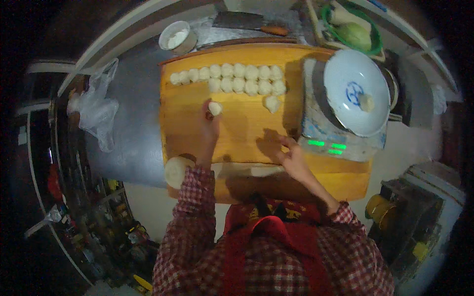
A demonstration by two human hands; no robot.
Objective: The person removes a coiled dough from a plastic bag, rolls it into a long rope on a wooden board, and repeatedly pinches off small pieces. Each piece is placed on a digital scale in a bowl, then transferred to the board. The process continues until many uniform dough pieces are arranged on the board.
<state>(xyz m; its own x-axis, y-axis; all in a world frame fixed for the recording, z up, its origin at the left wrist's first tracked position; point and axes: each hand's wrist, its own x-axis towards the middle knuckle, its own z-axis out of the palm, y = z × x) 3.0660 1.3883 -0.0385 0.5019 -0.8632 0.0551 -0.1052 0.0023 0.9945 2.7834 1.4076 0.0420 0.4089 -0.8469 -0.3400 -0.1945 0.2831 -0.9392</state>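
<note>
My left hand (210,120) holds a small ball of white dough (215,108) over the wooden board (185,129). Beyond it, dough balls (239,70) are lined up in two touching rows, the back row reaching farther left. A single dough lump (272,104) sits apart, just in front of the rows' right end. My right hand (292,155) hovers over the front right of the board, thumb and fingers apart, with nothing visible between them. Close to it lies a long pale strip (266,170), apparently dough, partly in shadow.
Right of the board's middle, a scale (342,142) with lit green digits carries a white enamel basin (351,74) with a dough piece (366,103) inside. Behind are a cleaver (240,22), a bowl of white powder (177,37) and a green basket (376,37). A plastic bag (98,107) lies left.
</note>
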